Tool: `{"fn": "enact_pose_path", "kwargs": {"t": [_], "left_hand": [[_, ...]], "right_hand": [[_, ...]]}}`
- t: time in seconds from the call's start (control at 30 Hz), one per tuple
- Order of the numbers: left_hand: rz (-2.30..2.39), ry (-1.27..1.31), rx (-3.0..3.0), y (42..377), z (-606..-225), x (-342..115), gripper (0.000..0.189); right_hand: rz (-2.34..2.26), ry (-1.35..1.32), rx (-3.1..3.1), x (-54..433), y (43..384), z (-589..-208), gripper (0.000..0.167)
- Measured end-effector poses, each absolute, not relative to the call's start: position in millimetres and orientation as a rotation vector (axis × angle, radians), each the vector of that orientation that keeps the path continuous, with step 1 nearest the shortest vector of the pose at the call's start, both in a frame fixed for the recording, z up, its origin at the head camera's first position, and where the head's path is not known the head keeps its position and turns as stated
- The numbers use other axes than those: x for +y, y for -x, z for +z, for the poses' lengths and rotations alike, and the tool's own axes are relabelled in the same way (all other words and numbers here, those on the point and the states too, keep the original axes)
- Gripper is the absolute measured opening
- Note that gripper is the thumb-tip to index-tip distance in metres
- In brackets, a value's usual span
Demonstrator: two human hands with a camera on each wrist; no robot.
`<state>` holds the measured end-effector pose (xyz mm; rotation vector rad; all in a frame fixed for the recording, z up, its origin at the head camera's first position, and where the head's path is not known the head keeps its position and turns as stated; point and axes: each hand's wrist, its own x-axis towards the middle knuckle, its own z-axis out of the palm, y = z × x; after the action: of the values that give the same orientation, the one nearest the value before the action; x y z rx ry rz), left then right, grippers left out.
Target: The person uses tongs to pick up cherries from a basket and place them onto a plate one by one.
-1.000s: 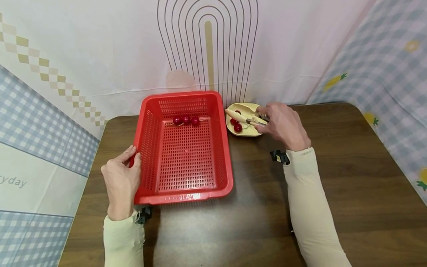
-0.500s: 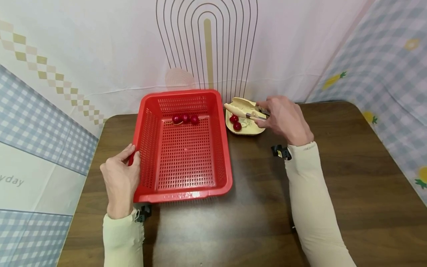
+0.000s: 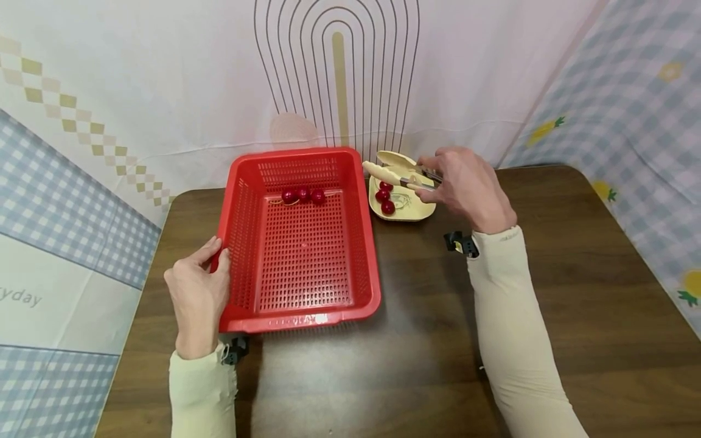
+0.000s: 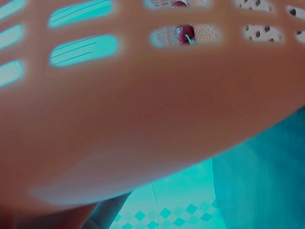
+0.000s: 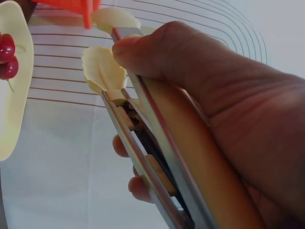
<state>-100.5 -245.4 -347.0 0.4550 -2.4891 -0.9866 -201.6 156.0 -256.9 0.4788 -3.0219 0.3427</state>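
Observation:
My left hand (image 3: 197, 292) pinches the left rim of a red perforated plastic basket (image 3: 374, 267), thumb and fingers over the edge. Three dark red cherries (image 3: 303, 194) with stems lie near the basket's far wall; in the left wrist view a cherry (image 4: 184, 33) shows through its slots. In my right hand (image 3: 471, 188) is a pair of tongs (image 3: 389, 174) with cream scalloped heads and metal arms, held over a pale yellow plate (image 3: 420, 210). The tongs' heads stand apart with nothing between them. Three cherries (image 3: 387, 207) sit on the plate's left side.
Basket and plate stand side by side on a dark wooden table (image 3: 438, 340). A white patterned cloth (image 3: 208, 79) hangs right behind them, and checked cloth (image 3: 630, 91) hangs at the right side.
The tongs have risen from low over the plate, away from the cherries, and moved slightly back. A cherry at the plate's far side, hidden half a second ago, shows again. My left hand stays put.

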Motion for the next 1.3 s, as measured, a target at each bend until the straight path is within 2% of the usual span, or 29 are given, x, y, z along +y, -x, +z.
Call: {"fn": "enact_pose_path", "kwargs": {"t": [0.97, 1.3], "left_hand": [[-0.99, -0.454, -2.481, 101, -348, -247, 0.029], [-0.992, -0.46, -2.486, 101, -348, -246, 0.03]], "right_hand": [[0.347, -0.538, -3.033, 133, 205, -247, 0.041], [0.366, -0.527, -3.053, 125, 208, -253, 0.048]]}}
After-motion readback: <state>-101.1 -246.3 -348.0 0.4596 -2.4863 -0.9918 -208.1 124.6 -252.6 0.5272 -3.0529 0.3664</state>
